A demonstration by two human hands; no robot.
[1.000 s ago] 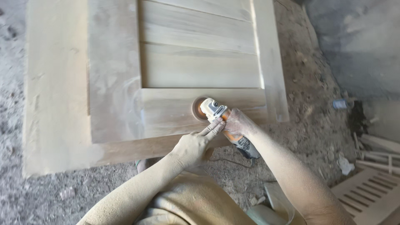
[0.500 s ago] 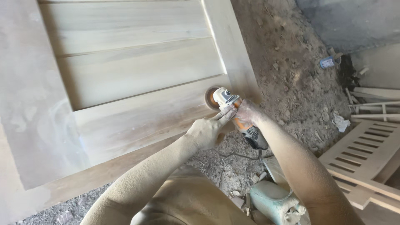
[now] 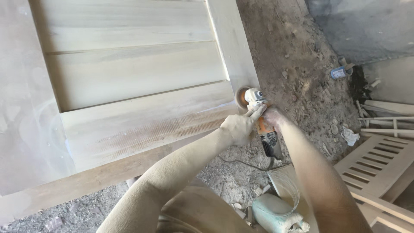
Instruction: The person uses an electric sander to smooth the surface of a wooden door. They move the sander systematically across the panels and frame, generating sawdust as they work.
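The person has an angle grinder (image 3: 258, 113) with a sanding disc (image 3: 239, 97) parked right at the lower right corner of a big pale wooden door panel (image 3: 129, 99), which lies flat over the dirt floor (image 3: 302, 77). The right hand (image 3: 272, 119) is wrapped closed around the orange body; the left hand (image 3: 238, 126) is curled beside it, with the index finger stretched along the head. The risk, as it looks: the disc sits half off the edge, so a slight tilt could let it catch and round the corner or gouge it. There's already a ripply band (image 3: 159, 129) on the bottom rail. The cord (image 3: 241, 164) trails under the arms, and that fingertip is very close to the disc.
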